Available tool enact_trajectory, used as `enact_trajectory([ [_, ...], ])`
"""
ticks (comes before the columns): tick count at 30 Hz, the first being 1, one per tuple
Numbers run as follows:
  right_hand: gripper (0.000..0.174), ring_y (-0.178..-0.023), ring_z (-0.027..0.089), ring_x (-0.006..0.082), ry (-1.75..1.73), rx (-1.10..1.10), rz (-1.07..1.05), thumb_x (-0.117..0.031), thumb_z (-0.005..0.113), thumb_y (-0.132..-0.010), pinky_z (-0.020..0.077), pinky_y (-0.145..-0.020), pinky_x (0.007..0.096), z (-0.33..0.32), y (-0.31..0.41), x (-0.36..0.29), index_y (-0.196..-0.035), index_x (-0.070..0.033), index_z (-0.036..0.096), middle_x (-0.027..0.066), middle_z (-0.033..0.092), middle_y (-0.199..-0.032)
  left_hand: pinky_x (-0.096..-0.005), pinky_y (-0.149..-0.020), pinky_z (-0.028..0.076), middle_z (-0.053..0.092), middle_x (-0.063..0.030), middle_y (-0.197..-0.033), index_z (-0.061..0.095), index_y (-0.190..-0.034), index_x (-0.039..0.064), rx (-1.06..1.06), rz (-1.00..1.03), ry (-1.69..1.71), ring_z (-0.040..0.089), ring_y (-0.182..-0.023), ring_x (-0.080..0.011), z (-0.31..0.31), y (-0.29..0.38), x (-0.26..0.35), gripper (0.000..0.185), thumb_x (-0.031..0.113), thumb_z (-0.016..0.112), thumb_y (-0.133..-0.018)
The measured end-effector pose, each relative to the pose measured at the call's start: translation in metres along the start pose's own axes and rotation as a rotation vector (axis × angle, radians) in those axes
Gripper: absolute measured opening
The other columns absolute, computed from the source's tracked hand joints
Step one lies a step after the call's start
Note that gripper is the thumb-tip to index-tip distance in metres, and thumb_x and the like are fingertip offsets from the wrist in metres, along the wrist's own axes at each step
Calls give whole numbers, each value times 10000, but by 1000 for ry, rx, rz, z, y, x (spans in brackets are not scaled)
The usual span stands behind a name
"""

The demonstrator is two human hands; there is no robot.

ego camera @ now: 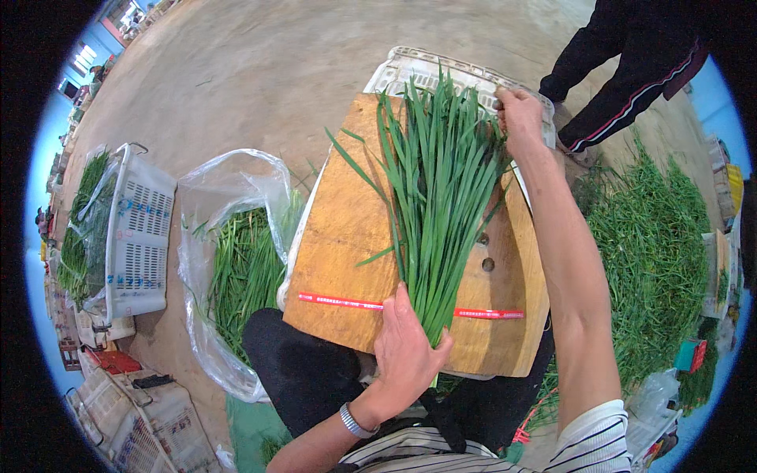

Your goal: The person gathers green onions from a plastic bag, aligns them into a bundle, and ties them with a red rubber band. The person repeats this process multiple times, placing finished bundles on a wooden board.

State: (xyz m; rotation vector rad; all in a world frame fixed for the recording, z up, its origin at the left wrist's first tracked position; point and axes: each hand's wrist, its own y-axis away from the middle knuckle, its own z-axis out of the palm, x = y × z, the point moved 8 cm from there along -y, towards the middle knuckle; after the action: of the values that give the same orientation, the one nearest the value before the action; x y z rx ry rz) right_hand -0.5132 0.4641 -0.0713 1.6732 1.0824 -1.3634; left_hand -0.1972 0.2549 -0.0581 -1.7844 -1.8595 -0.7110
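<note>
A bunch of garlic chives [440,195] lies lengthwise on a wooden board [346,236], its leaf tips pointing away from me. My left hand [408,337] grips the bunch near its stem ends, at the board's front edge. Up at the tips, my right hand [521,115] is curled beside the bunch's right side; whether a leaf is pinched in its fingers is hidden. A red printed tape [489,314] runs across the board and passes beneath the chives. Some loose leaves stick out to the left of the bunch.
Under the board is a white plastic crate [467,74]. A clear plastic bag [192,260] of chives stands left, beside a white basket [139,230]. Loose greens [650,248] are heaped right. Another person's legs [621,77] stand at the upper right.
</note>
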Motion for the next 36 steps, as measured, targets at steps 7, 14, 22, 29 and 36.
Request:
enact_trajectory([
  [7,158,-524,438,55,-17,-164,-31,-194,614,-851,337,-473,224,-19,22,0,-817,-40,618,-9,532,-663,-467,-750,472,411,-265,-1099,211,-1337,-117,2,4,1,519,-943,-426,0,0,0,867,185,717,-700],
  [14,320,-616,454,74,213,-305,-112,-339,634,-853,370,-599,239,6,43,-5,-841,-20,656,-4,585,-713,-462,-756,472,418,-264,-1088,215,-1334,-118,4,13,-11,518,-948,-424,-1,-1,1,866,177,720,-696],
  [22,203,-633,528,79,361,-290,-294,-182,677,-787,423,-584,254,39,32,-12,-864,6,669,13,618,-710,-462,-747,475,425,-261,-1081,218,-1328,-131,1,-28,14,520,-941,-421,0,0,-2,879,161,733,-678],
  [29,93,-526,464,97,97,-97,71,-101,607,-770,367,-501,250,29,0,26,-803,-15,605,44,584,-658,-482,-720,482,428,-248,-1065,222,-1326,-109,29,-34,45,524,-932,-416,1,0,-4,870,170,727,-675],
  [36,241,-721,580,178,397,145,-632,-137,595,-802,469,-664,296,28,20,-67,-984,19,622,78,623,-819,-477,-729,477,430,-255,-1077,216,-1327,-113,29,-27,63,527,-931,-420,0,0,-4,879,174,730,-674],
])
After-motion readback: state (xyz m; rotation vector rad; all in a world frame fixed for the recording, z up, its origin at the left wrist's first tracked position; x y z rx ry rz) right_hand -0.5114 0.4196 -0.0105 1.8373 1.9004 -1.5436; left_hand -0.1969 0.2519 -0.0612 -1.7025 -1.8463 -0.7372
